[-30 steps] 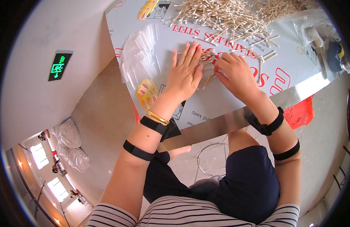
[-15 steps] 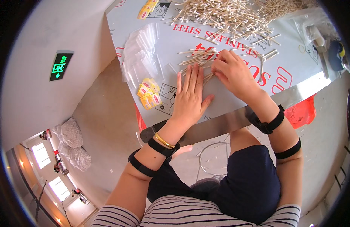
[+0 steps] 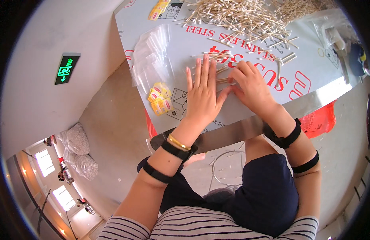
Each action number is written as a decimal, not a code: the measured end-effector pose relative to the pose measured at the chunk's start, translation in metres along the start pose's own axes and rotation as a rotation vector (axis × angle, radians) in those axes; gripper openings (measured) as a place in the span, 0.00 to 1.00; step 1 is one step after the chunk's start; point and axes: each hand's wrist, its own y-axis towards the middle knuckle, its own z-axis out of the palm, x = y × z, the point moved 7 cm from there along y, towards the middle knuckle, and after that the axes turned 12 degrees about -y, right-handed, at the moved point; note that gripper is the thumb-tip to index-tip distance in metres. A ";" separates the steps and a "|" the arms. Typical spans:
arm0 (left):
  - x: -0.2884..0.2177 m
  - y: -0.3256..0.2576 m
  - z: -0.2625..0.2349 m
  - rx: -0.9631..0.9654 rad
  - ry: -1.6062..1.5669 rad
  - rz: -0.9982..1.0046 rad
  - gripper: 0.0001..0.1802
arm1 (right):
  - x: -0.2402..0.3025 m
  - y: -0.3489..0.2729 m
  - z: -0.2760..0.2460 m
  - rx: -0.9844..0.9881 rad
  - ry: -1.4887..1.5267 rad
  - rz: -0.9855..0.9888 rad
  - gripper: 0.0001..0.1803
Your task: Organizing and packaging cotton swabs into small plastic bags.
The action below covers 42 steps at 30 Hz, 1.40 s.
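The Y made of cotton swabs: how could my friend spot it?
Find the grey table, then the right hand over it. Just right of that hand lies the cotton-swab Y. Unlike the big jumbled swab pile farther away, its few sticks form three branches.

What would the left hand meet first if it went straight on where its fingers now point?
The left hand would probably meet the loose cotton swabs just ahead first; whether it already touches them is hard to tell.
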 end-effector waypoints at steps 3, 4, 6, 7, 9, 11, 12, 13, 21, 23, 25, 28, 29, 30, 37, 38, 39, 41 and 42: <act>0.005 0.015 0.012 0.037 -0.020 0.031 0.50 | -0.005 -0.003 -0.001 -0.027 0.014 0.038 0.11; 0.004 0.018 0.012 0.037 -0.022 0.033 0.50 | -0.009 -0.005 -0.003 -0.032 0.017 0.058 0.11; -0.001 0.020 0.017 0.113 0.035 0.077 0.52 | -0.017 -0.010 -0.006 -0.023 0.021 0.086 0.11; -0.002 0.019 0.017 0.114 0.034 0.080 0.52 | -0.022 -0.012 -0.008 -0.015 0.026 0.114 0.11; -0.006 0.010 0.020 0.165 0.086 0.128 0.53 | -0.029 -0.015 -0.013 -0.021 0.020 0.153 0.12; -0.009 0.006 0.018 0.169 0.072 0.122 0.54 | -0.033 -0.016 -0.019 -0.027 0.016 0.190 0.12; -0.010 0.005 0.017 0.172 0.057 0.116 0.54 | -0.034 -0.015 -0.024 -0.046 -0.001 0.188 0.12; -0.011 0.007 0.016 0.173 0.057 0.116 0.54 | -0.034 -0.016 -0.027 -0.064 -0.016 0.185 0.13; -0.003 0.016 0.020 0.093 0.007 0.082 0.51 | -0.049 -0.001 -0.027 -0.120 -0.231 0.207 0.09; -0.005 0.014 0.019 0.090 -0.012 0.075 0.50 | -0.056 -0.001 -0.023 -0.076 -0.259 0.241 0.08; -0.005 0.015 0.019 0.086 -0.035 0.067 0.48 | -0.061 -0.003 -0.023 -0.070 -0.263 0.260 0.07; 0.001 0.026 0.018 0.061 0.020 0.053 0.46 | -0.060 -0.005 -0.023 -0.060 -0.273 0.258 0.07; 0.006 0.031 0.018 0.052 0.054 0.037 0.47 | -0.059 -0.005 -0.024 -0.060 -0.270 0.258 0.07; 0.010 0.034 0.017 0.043 0.088 0.021 0.47 | -0.057 -0.004 -0.025 -0.056 -0.266 0.259 0.07; 0.008 0.039 0.016 0.052 0.084 0.051 0.51 | -0.061 -0.010 -0.028 -0.060 -0.257 0.270 0.07; 0.011 0.038 0.017 0.049 0.094 0.052 0.52 | -0.060 -0.009 -0.027 -0.061 -0.254 0.270 0.07; 0.013 0.037 0.017 0.045 0.103 0.052 0.53 | -0.059 -0.009 -0.027 -0.064 -0.260 0.266 0.07; 0.009 0.037 0.013 0.019 0.070 0.058 0.53 | -0.060 -0.009 -0.027 -0.063 -0.271 0.266 0.07; 0.007 0.038 0.010 -0.008 0.038 0.062 0.52 | -0.060 -0.010 -0.028 -0.072 -0.267 0.260 0.07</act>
